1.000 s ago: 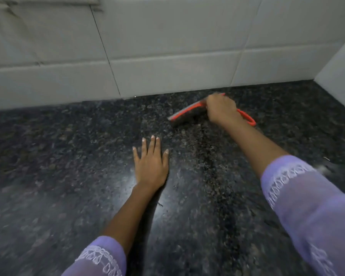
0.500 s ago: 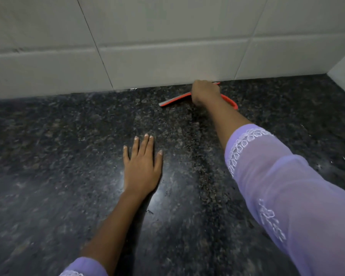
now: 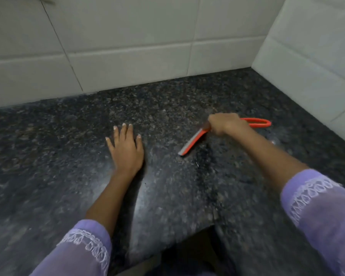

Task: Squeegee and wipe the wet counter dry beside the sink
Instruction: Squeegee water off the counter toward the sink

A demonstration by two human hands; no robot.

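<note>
One squeegee [image 3: 193, 141] gripped in right hand [image 3: 224, 124]

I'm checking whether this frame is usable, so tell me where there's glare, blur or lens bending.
Head view: a pale sheen of glare runs down the counter beside the left hand; the right hand and the squeegee are smeared by motion blur; the lilac sleeve at the edge is soft; the wall tiles bow from the wide lens.

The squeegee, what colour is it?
The squeegee is orange-red with a grey blade edge, seen in the head view.
</note>
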